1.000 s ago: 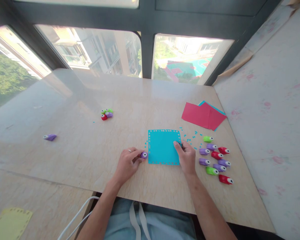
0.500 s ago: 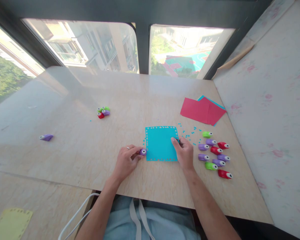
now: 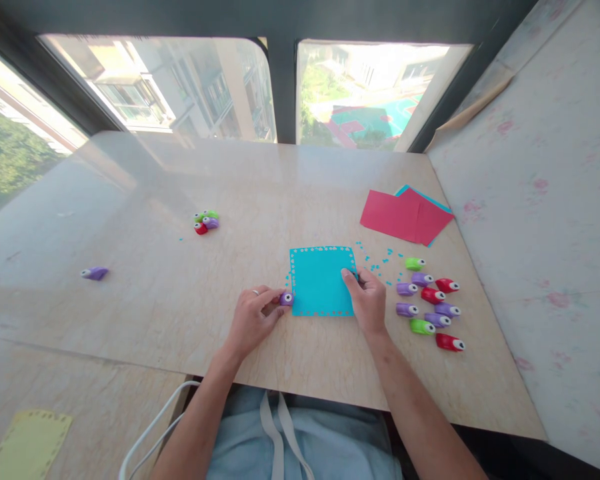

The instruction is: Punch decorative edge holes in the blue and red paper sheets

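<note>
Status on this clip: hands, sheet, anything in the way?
Left hand holds purple punch at left edge of blue sheet. Right hand pinches its right edge. Punched along top and bottom. Blue bits scattered either side; nothing visibly blocking.

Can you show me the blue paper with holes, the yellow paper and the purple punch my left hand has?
Blue paper (image 3: 321, 283): head view, middle of the sheet.
Yellow paper (image 3: 30, 445): head view, its plain middle.
Purple punch (image 3: 287, 299): head view, its round end.

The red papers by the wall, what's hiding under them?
Some blue paper! Its edge peeks out along the far side of the red papers. The rest is covered, so I can't tell how many sheets are under there.
</note>
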{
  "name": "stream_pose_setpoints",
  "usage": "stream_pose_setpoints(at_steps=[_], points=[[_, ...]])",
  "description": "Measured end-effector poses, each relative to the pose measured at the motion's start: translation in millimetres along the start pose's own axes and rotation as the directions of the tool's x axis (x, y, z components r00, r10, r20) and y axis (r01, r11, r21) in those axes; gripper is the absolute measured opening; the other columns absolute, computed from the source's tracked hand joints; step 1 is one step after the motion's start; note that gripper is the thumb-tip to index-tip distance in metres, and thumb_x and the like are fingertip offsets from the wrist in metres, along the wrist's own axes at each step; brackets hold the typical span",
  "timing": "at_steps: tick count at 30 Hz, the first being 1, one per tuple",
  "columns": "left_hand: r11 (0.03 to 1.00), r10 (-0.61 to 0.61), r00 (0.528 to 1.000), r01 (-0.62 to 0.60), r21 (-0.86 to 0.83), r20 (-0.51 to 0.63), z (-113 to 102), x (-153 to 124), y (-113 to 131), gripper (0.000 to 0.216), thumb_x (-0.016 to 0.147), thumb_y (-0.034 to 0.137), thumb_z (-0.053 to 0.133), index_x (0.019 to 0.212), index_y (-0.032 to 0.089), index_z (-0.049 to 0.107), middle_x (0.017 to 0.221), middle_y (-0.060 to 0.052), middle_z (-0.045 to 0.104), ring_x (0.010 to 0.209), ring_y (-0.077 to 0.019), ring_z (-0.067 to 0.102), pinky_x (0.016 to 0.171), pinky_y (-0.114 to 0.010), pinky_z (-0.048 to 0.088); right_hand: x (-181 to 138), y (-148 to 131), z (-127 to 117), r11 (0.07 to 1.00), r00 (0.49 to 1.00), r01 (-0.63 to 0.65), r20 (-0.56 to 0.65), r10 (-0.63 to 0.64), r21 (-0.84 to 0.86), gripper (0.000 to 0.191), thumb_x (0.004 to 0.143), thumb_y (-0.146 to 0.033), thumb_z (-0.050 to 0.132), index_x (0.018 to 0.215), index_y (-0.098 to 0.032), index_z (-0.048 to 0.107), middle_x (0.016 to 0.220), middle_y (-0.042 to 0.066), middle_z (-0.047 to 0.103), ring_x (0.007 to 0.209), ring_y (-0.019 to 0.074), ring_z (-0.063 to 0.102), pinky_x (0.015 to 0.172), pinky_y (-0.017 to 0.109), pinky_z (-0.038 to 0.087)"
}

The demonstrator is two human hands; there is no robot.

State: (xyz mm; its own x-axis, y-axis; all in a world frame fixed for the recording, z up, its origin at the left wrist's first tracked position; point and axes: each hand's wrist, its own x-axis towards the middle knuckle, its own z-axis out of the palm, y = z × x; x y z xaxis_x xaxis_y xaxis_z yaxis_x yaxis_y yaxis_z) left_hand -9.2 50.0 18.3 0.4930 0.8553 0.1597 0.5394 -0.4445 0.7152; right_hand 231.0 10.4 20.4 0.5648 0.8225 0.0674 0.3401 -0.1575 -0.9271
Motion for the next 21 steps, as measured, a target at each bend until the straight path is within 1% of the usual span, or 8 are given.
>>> stream_pose_setpoints(at_steps=[3, 9, 13, 15, 19, 21], points=[[1.000, -0.009, 1.000, 0.008, 0.002, 0.004, -0.8, 0.8, 1.6, 0.022, 0.086, 0.031, 0.068, 0.106, 0.024, 0.073, 0.084, -0.004, 0.070, 0.078, -0.0175, 0.063, 0.074, -0.031, 0.045, 0.5, -0.6, -0.8, 1.000, 1.000, -0.001, 0.001, 0.001, 0.004, 0.037, 0.082, -0.051, 0.058, 0.064, -0.018, 0.055, 0.057, -0.005, 0.032, 0.055, 0.0104, 0.029, 0.049, 0.023, 0.025], [1.000, -0.002, 1.000, 0.002, -0.008, 0.025, -2.7, -0.3, 2.2, 0.025, 0.088, 0.032, 0.066, 0.110, 0.024, 0.072, 0.087, -0.005, 0.070, 0.080, -0.0177, 0.063, 0.076, -0.032, 0.046, 1.0, -2.1, -0.4, 1.000, 1.000, 0.011, 0.004, -0.011, -0.009, 0.035, 0.083, -0.049, 0.056, 0.065, -0.019, 0.055, 0.057, -0.005, 0.033, 0.056, 0.0107, 0.029, 0.050, 0.023, 0.026], [1.000, -0.014, 0.999, 0.014, -0.002, 0.044, -6.4, -2.5, 1.1, 0.032, 0.086, 0.036, 0.067, 0.116, 0.023, 0.068, 0.092, -0.005, 0.070, 0.087, -0.0196, 0.063, 0.084, -0.036, 0.046, 0.4, -1.3, 1.5, 0.999, 1.000, 0.011, 0.004, -0.011, -0.030, 0.036, 0.084, -0.049, 0.056, 0.064, -0.019, 0.053, 0.058, -0.005, 0.035, 0.056, 0.0106, 0.030, 0.052, 0.024, 0.026], [0.997, -0.060, 0.997, 0.063, -0.052, 0.057, -8.4, -2.7, -0.1, 0.038, 0.086, 0.039, 0.066, 0.119, 0.021, 0.065, 0.093, -0.006, 0.070, 0.086, -0.0195, 0.063, 0.085, -0.037, 0.047, 0.1, -0.7, 2.7, 0.999, 1.000, 0.009, 0.005, -0.009, -0.042, 0.036, 0.084, -0.049, 0.056, 0.064, -0.019, 0.052, 0.059, -0.005, 0.035, 0.056, 0.0106, 0.031, 0.052, 0.024, 0.026], [0.954, -0.187, 0.977, 0.205, -0.218, 0.100, -12.0, -0.6, -1.5, 0.042, 0.089, 0.045, 0.061, 0.121, 0.018, 0.063, 0.090, -0.006, 0.070, 0.081, -0.0177, 0.064, 0.078, -0.033, 0.051, -0.7, 0.1, 5.2, 0.998, 1.000, 0.011, 0.002, -0.011, -0.063, 0.036, 0.085, -0.049, 0.055, 0.064, -0.019, 0.051, 0.059, -0.005, 0.035, 0.057, 0.0110, 0.032, 0.053, 0.025, 0.026], [0.944, -0.207, 0.971, 0.231, -0.236, 0.122, -14.0, 1.0, -0.6, 0.041, 0.089, 0.046, 0.060, 0.119, 0.018, 0.063, 0.089, -0.006, 0.070, 0.081, -0.0179, 0.065, 0.077, -0.032, 0.052, -1.2, 0.4, 6.3, 0.997, 1.000, 0.015, 0.006, -0.014, -0.069, 0.036, 0.085, -0.049, 0.055, 0.065, -0.019, 0.053, 0.058, -0.005, 0.037, 0.057, 0.0112, 0.033, 0.053, 0.025, 0.027]])
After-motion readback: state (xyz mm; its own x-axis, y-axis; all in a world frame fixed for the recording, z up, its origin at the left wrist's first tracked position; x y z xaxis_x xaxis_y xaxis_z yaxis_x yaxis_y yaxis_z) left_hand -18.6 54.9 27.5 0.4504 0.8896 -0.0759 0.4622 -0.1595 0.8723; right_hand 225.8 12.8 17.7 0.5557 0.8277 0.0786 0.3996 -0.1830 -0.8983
